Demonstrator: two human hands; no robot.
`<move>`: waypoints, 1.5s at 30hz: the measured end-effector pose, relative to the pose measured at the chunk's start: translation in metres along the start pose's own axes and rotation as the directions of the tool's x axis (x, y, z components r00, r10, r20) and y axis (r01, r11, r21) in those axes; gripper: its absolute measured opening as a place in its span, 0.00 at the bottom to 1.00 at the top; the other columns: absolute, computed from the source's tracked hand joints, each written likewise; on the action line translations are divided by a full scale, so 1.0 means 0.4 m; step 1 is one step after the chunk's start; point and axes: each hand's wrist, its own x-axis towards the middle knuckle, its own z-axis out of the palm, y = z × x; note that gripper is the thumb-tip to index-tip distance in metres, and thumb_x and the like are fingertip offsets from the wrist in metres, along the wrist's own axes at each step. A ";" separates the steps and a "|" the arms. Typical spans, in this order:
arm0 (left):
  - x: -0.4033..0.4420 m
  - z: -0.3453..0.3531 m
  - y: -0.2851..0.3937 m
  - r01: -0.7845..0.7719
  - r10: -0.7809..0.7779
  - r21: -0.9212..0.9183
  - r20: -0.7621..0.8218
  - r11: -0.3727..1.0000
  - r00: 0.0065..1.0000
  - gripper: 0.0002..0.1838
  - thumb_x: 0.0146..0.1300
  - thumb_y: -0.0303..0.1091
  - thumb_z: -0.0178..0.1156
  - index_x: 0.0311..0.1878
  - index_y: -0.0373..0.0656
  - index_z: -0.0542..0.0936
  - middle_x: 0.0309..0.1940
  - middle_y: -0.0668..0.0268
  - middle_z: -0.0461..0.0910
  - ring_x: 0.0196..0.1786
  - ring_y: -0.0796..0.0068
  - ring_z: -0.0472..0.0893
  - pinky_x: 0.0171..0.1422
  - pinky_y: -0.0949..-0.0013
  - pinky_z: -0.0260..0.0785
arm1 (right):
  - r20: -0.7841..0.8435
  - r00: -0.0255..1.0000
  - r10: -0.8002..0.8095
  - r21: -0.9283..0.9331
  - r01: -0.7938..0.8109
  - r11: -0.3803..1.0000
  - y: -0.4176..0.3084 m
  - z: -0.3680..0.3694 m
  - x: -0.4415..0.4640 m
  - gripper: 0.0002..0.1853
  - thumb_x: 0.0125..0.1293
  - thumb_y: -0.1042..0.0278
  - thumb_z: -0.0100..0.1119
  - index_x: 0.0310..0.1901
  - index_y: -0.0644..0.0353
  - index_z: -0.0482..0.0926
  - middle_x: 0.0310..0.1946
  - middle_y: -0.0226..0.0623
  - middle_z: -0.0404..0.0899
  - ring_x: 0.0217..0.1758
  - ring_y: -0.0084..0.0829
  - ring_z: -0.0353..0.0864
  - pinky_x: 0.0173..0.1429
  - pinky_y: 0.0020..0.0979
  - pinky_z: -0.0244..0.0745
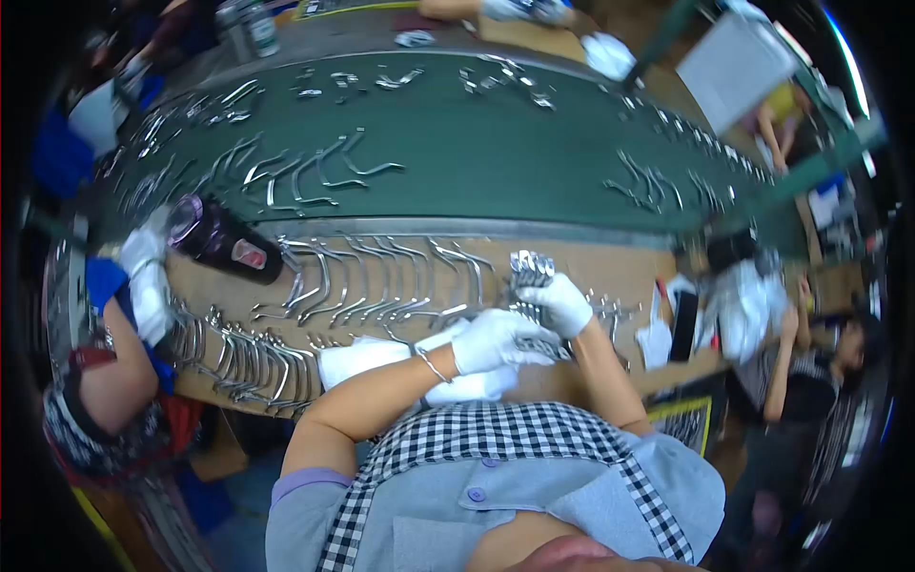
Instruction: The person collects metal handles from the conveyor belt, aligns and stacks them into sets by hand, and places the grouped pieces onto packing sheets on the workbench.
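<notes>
Above the near edge of the desk (620, 267), in the head view, the gloved left hand (491, 341) and right hand (562, 305) held a stack of metal pieces (531, 267). Both hands' fingers were closed on it, the right above the left; gloves hid its middle, so the number of pieces could not be told. The left forearm partly covered a white cloth (362, 360). The dark tumbler (229, 245) stood left of the curved rods (381, 276), its contents out of sight. At right, whatever the pale plastic bag (748, 305) contained was unclear. Beyond, more metal parts (305, 176) lay on the green belt (457, 133), blurred toward the dark rim.
</notes>
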 end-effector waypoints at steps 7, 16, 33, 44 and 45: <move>0.023 -0.028 -0.069 0.117 -0.243 -0.228 -0.673 0.967 0.698 0.35 0.64 0.29 0.56 0.73 0.42 0.54 0.63 0.58 0.69 0.64 0.72 0.70 0.67 0.69 0.62 | -0.088 0.980 -0.181 -0.321 0.144 0.936 -0.142 -0.051 0.233 0.12 0.56 0.79 0.60 0.43 0.68 0.80 0.35 0.36 0.83 0.37 0.27 0.82 0.42 0.28 0.75; 0.015 -0.119 -0.076 -0.199 -0.378 -0.589 -0.706 0.784 0.599 0.29 0.66 0.29 0.53 0.69 0.34 0.60 0.66 0.55 0.66 0.70 0.66 0.63 0.73 0.67 0.53 | -0.028 0.905 -0.425 -0.985 0.047 0.165 -0.349 -0.247 0.457 0.14 0.56 0.63 0.64 0.37 0.67 0.82 0.25 0.42 0.81 0.28 0.29 0.82 0.34 0.32 0.74; -0.218 -0.742 -0.226 0.990 -0.001 -0.113 -0.994 0.088 -0.113 0.34 0.52 0.50 0.65 0.63 0.55 0.69 0.59 0.58 0.70 0.59 0.61 0.73 0.62 0.60 0.67 | 0.268 0.918 -0.293 -0.950 0.302 0.076 -0.180 0.137 0.597 0.41 0.54 0.39 0.59 0.60 0.68 0.70 0.57 0.54 0.73 0.62 0.47 0.71 0.66 0.37 0.64; -0.184 -0.760 -0.237 0.868 -0.277 -0.128 -0.961 0.480 0.011 0.24 0.57 0.51 0.55 0.51 0.47 0.79 0.53 0.54 0.78 0.55 0.52 0.77 0.57 0.55 0.71 | 0.240 0.921 -0.307 -0.966 0.195 -0.170 -0.087 0.423 0.538 0.41 0.47 0.36 0.65 0.59 0.57 0.74 0.54 0.43 0.74 0.58 0.42 0.71 0.59 0.40 0.69; -0.181 -0.753 -0.236 0.869 -0.288 -0.126 -0.957 0.479 0.020 0.24 0.57 0.51 0.55 0.51 0.47 0.79 0.53 0.54 0.78 0.55 0.52 0.77 0.57 0.55 0.71 | 0.247 0.916 -0.315 -0.960 0.187 -0.209 -0.082 0.418 0.534 0.40 0.47 0.37 0.66 0.58 0.57 0.74 0.54 0.43 0.74 0.57 0.42 0.71 0.58 0.40 0.69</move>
